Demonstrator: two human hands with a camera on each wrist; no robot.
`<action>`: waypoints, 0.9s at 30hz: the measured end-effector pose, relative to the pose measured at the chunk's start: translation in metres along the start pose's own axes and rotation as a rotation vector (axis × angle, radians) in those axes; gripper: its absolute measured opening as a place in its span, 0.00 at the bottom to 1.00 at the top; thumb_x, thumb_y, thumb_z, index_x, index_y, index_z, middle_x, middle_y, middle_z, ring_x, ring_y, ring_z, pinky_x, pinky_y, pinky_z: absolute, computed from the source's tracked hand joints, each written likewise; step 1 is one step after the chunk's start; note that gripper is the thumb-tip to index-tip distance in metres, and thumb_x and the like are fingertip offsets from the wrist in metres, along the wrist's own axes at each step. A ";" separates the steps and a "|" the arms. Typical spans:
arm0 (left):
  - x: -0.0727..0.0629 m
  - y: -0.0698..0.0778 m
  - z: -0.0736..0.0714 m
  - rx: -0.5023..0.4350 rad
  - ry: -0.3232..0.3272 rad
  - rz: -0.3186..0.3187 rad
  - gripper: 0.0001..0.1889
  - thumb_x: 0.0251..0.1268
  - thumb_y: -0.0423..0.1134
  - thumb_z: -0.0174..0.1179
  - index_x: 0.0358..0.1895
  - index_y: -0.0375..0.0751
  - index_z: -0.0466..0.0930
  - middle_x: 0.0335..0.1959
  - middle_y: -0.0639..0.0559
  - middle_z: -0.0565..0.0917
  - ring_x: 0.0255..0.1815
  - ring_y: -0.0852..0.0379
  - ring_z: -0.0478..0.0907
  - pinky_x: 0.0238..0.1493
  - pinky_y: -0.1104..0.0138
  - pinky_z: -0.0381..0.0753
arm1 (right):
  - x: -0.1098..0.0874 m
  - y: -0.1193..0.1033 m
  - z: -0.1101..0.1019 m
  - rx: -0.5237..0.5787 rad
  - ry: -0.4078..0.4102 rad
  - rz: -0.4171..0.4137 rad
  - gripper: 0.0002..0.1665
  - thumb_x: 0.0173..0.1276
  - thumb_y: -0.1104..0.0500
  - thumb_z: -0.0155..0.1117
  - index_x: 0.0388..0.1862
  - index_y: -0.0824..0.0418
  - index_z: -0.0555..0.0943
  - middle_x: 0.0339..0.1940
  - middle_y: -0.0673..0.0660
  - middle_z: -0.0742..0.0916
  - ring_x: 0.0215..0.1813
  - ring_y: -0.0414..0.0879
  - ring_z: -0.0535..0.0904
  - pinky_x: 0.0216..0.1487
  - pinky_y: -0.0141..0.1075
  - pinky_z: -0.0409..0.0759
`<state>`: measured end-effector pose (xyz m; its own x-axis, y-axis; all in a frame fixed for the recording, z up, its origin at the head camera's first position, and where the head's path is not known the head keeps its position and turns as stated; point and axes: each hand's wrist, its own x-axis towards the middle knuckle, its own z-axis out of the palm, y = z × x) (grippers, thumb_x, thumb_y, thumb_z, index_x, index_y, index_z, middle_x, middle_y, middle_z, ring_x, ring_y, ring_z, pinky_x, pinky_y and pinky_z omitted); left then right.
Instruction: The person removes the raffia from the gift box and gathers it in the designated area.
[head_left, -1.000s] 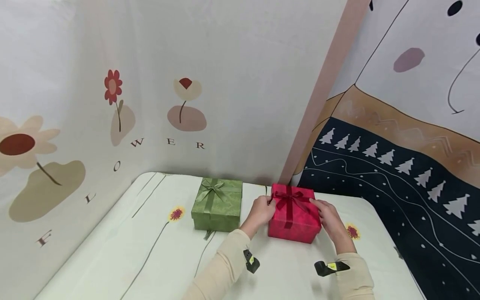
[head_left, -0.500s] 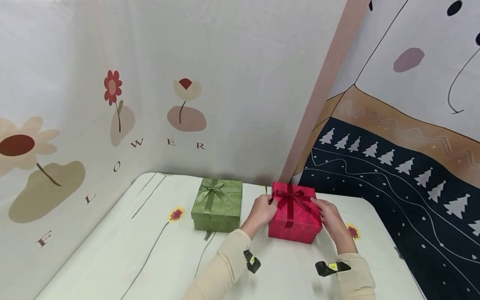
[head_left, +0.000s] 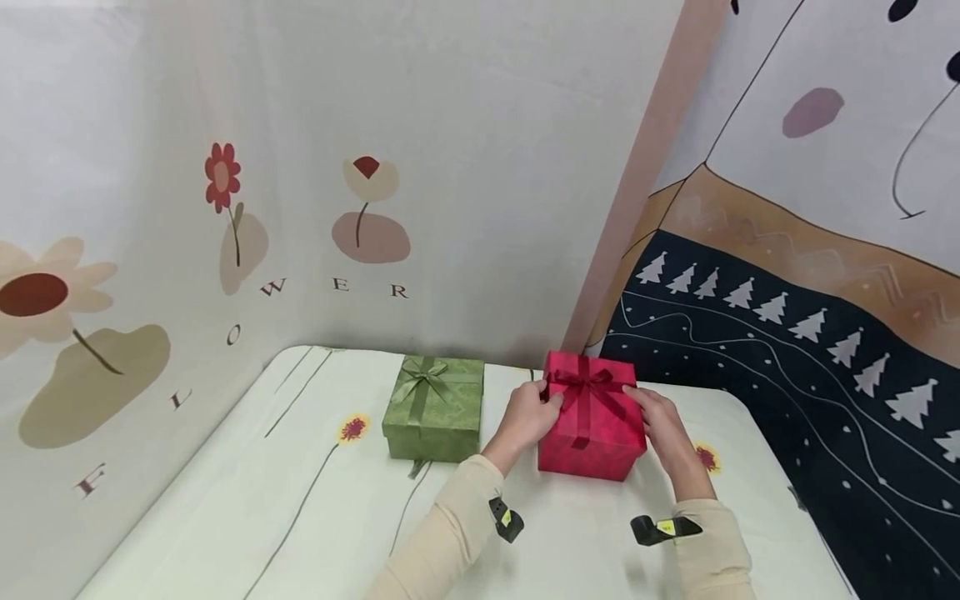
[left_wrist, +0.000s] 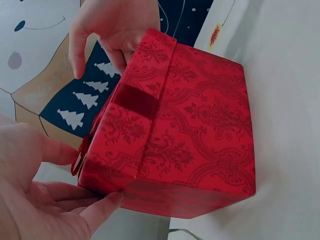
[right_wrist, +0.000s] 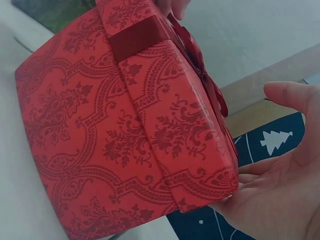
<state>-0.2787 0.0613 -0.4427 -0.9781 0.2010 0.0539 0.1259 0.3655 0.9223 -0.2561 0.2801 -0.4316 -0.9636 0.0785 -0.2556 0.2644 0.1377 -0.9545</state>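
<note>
A red patterned gift box (head_left: 592,454) stands on the white cloth, its lid (head_left: 600,417) tied with a dark red ribbon bow (head_left: 583,380). My left hand (head_left: 525,414) pinches the left edge of the lid between thumb and fingers. At the right edge my right hand (head_left: 663,421) holds the lid with its fingers; in the right wrist view its thumb (right_wrist: 282,95) stands apart from the lid. Those fingertips are partly hidden behind the corner. Both wrist views show the lid still overlapping the box walls.
A green gift box (head_left: 435,408) with a green bow stands to the left of the red one. Behind the cloth-covered table (head_left: 322,500) hang a light flower-printed curtain (head_left: 465,167) and a dark tree-patterned curtain (head_left: 787,375) at the right.
The red lid has risen a little, its back edge higher than before, and both hands have moved up with it. The green box has stayed in place.
</note>
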 end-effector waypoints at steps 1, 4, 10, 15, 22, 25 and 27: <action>0.000 0.001 0.000 0.001 -0.001 0.004 0.15 0.77 0.38 0.57 0.56 0.31 0.83 0.33 0.50 0.83 0.30 0.61 0.75 0.32 0.70 0.76 | 0.000 -0.001 0.000 -0.005 0.000 -0.005 0.44 0.84 0.45 0.45 0.83 0.72 0.48 0.81 0.70 0.61 0.81 0.64 0.56 0.81 0.54 0.54; -0.002 0.004 -0.001 0.008 -0.005 0.024 0.17 0.77 0.38 0.57 0.59 0.30 0.82 0.33 0.49 0.83 0.30 0.61 0.75 0.31 0.70 0.76 | -0.002 -0.003 0.000 -0.017 -0.002 -0.014 0.44 0.84 0.45 0.46 0.83 0.72 0.49 0.82 0.70 0.60 0.81 0.64 0.55 0.81 0.55 0.53; -0.009 0.012 0.001 0.007 0.005 0.067 0.25 0.78 0.39 0.57 0.71 0.28 0.72 0.50 0.41 0.85 0.40 0.57 0.80 0.40 0.68 0.81 | -0.006 -0.002 -0.002 -0.055 0.015 -0.003 0.46 0.83 0.41 0.46 0.84 0.69 0.50 0.82 0.68 0.60 0.80 0.64 0.55 0.80 0.59 0.56; -0.016 0.016 0.003 -0.024 0.013 0.082 0.28 0.80 0.40 0.55 0.75 0.28 0.66 0.67 0.37 0.79 0.57 0.52 0.81 0.53 0.63 0.83 | -0.012 -0.003 -0.003 -0.047 0.026 0.001 0.47 0.82 0.40 0.47 0.85 0.66 0.48 0.83 0.67 0.59 0.80 0.63 0.55 0.78 0.60 0.58; -0.024 0.018 -0.005 -0.133 0.011 0.099 0.29 0.80 0.40 0.57 0.76 0.28 0.65 0.63 0.37 0.82 0.55 0.53 0.83 0.50 0.66 0.85 | -0.027 -0.009 -0.011 0.022 0.055 -0.050 0.40 0.86 0.48 0.43 0.85 0.68 0.48 0.84 0.67 0.58 0.82 0.59 0.57 0.80 0.49 0.58; -0.024 0.016 -0.008 -0.197 -0.002 0.111 0.28 0.79 0.37 0.59 0.76 0.30 0.66 0.61 0.36 0.82 0.57 0.49 0.84 0.52 0.64 0.86 | -0.033 -0.008 -0.020 0.043 0.054 -0.090 0.36 0.87 0.53 0.42 0.84 0.68 0.50 0.84 0.66 0.59 0.79 0.53 0.64 0.75 0.39 0.66; -0.025 0.014 -0.011 -0.225 -0.016 0.116 0.28 0.77 0.35 0.60 0.75 0.31 0.68 0.62 0.35 0.81 0.58 0.45 0.84 0.54 0.60 0.86 | -0.038 -0.005 -0.027 0.045 0.040 -0.122 0.35 0.87 0.54 0.45 0.84 0.67 0.52 0.84 0.66 0.60 0.73 0.44 0.71 0.70 0.31 0.71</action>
<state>-0.2542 0.0516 -0.4269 -0.9564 0.2444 0.1602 0.1955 0.1275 0.9724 -0.2202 0.3036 -0.4129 -0.9859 0.1036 -0.1313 0.1421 0.1042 -0.9844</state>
